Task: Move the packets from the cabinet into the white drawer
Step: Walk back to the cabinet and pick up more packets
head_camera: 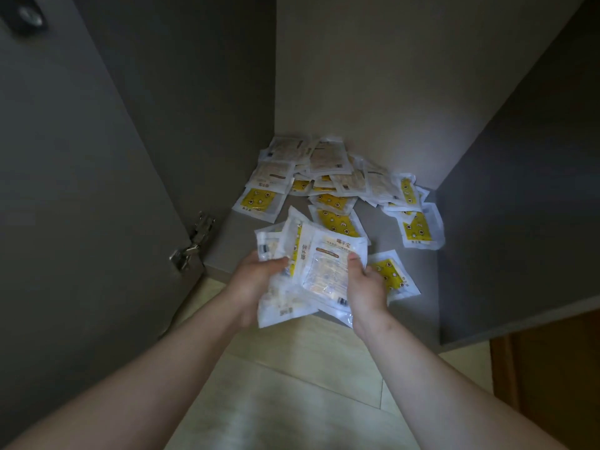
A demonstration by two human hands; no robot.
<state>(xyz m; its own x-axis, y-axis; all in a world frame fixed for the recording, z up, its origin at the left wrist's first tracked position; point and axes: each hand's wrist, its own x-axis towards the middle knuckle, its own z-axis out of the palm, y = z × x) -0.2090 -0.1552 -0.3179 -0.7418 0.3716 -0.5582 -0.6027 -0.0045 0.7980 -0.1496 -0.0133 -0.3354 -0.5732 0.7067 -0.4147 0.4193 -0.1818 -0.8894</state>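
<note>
Both hands hold one bundle of white and yellow packets (319, 267) just above the front edge of the cabinet floor (376, 228). My left hand (256, 280) grips the bundle's left side with the thumb on top. My right hand (363, 287) grips its right side, thumb on the top packet. Several more packets (328, 177) lie piled at the back of the cabinet, against the rear wall. One packet (394, 276) lies near the front edge, partly under my right hand. The white drawer is out of view.
The grey cabinet door (81, 190) stands open on the left, with a metal hinge (191, 241) at its lower edge. The cabinet's right side wall (519, 206) rises close to the packets. Pale floor tiles (292, 384) lie below, and a brown wooden panel (552, 368) at the lower right.
</note>
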